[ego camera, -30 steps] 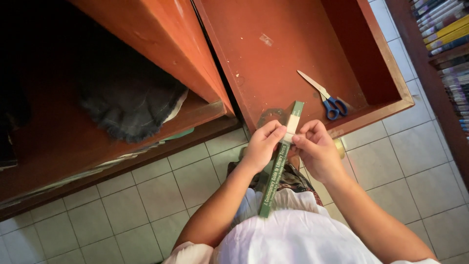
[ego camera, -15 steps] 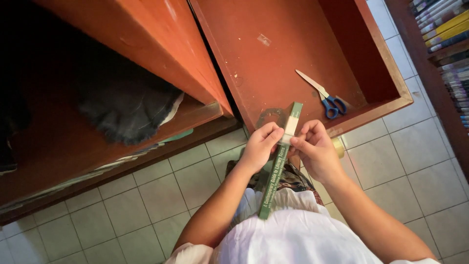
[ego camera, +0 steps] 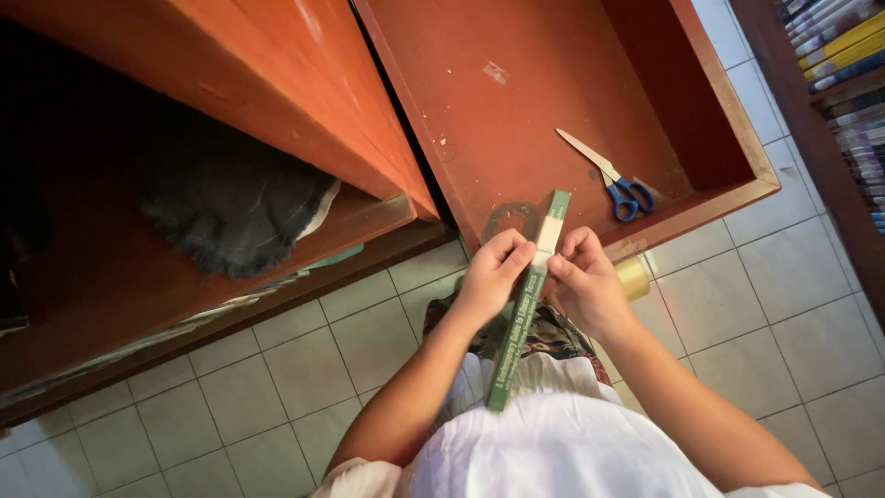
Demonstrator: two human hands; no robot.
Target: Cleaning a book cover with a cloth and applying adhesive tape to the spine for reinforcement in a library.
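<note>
Gripped by both hands, left hand (ego camera: 493, 277) and right hand (ego camera: 585, 286): thin green book (ego camera: 525, 309), spine up, near front edge of reddish wooden table (ego camera: 516, 120). Fingers closed on pale tape strip (ego camera: 549, 235) across spine. Likely pressing tape flat; blue-handled scissors (ego camera: 608, 175) on table beyond book.

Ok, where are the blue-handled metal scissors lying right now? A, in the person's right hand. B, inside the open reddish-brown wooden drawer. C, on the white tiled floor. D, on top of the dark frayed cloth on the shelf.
B: the blue-handled metal scissors lie on the bottom of the open reddish-brown wooden drawer, near its front edge, while the left hand and right hand both pinch the thin green book.
</note>
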